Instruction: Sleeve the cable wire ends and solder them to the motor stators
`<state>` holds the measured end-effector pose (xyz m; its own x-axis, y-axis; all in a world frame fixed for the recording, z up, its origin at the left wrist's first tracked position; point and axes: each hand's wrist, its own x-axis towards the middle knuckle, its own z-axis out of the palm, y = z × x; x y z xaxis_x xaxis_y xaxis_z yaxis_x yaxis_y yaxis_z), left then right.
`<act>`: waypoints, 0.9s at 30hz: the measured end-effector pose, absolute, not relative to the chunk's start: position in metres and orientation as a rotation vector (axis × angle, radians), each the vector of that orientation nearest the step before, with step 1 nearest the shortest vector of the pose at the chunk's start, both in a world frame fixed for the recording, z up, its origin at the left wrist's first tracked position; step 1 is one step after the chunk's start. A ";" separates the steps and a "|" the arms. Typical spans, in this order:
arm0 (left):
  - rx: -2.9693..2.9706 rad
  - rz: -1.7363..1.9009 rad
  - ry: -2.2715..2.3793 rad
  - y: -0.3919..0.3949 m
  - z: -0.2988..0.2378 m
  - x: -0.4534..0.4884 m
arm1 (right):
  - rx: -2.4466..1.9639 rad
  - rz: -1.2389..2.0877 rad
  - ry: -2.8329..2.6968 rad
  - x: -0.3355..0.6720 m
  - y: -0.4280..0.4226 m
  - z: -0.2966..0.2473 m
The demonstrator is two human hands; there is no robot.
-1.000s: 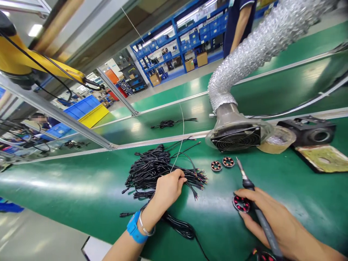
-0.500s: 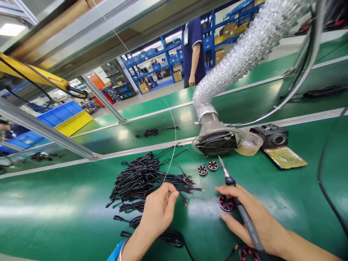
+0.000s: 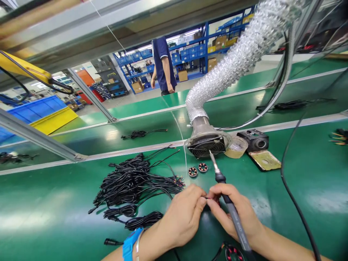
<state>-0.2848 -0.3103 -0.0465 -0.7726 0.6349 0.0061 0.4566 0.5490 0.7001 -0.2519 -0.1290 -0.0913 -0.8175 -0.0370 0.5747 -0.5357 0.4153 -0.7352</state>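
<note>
My left hand (image 3: pixel 187 214) is closed in a pinch around the end of a thin dark cable (image 3: pixel 207 198). A soldering iron (image 3: pixel 235 214) lies across my right hand (image 3: pixel 241 206), its tip pointing away toward the fan. The thumb and forefinger of that hand meet the left fingertips at the cable end. A ring-shaped motor stator with red windings (image 3: pixel 218 201) is mostly hidden by the right fingers. Thin pale wire (image 3: pixel 185 156) runs down behind the left hand; whether that hand grips it is unclear. Another red-wound stator (image 3: pixel 233 252) lies at the bottom edge.
Bundled black cables (image 3: pixel 127 181) lie left. Two copper-wound stators (image 3: pixel 198 170) sit before a fan (image 3: pixel 208 146) on a silver duct (image 3: pixel 217 83). Beside it are a tape roll (image 3: pixel 236 146), black iron stand (image 3: pixel 254 140) and yellow sponge (image 3: pixel 265 160). A person (image 3: pixel 164 67) stands beyond the bench.
Both hands have come together; the left moved right and now pinches a cable end. The right fingers have closed in over the red-wound stator. The view has shifted, and the person beyond appears further left.
</note>
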 end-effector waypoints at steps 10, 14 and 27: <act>0.236 1.776 1.788 -0.296 -0.098 -0.296 | 0.237 1.561 -2.190 -0.255 -0.140 -0.114; 0.403 1.604 2.022 -0.301 -0.093 -0.300 | 0.396 1.434 -2.245 -0.252 -0.143 -0.111; 0.628 1.068 2.298 -0.306 -0.081 -0.293 | 0.673 1.280 -2.433 -0.262 -0.132 -0.105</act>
